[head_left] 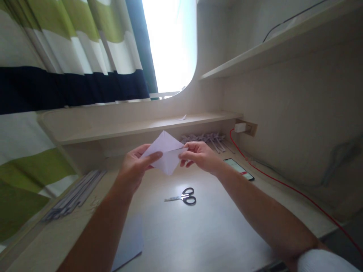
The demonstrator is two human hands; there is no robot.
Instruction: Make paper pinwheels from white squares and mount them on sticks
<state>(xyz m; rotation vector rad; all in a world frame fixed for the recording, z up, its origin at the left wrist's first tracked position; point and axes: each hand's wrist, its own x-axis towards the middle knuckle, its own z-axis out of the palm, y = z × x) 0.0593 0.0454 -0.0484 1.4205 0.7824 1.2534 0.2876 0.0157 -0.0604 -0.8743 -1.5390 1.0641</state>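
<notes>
A white sheet of paper [167, 153], folded into a diamond shape, is held in the air above the desk. My left hand [135, 166] pinches its left corner with thumb over the front. At the paper's right corner, my right hand [200, 155] pinches with closed fingers. Both hands hover over the pale wooden desk [215, 234]. Black-handled scissors [183, 197] lie shut on the desk just below the paper.
A phone [238, 169] with a lit screen lies at the right, beside a red cable [286, 186] running to a wall charger [240, 127]. Folded paper pieces [208, 139] sit at the back. Paper strips [75, 194] lie at the left. A blue sheet [129, 243] lies near me. Shelves stand behind.
</notes>
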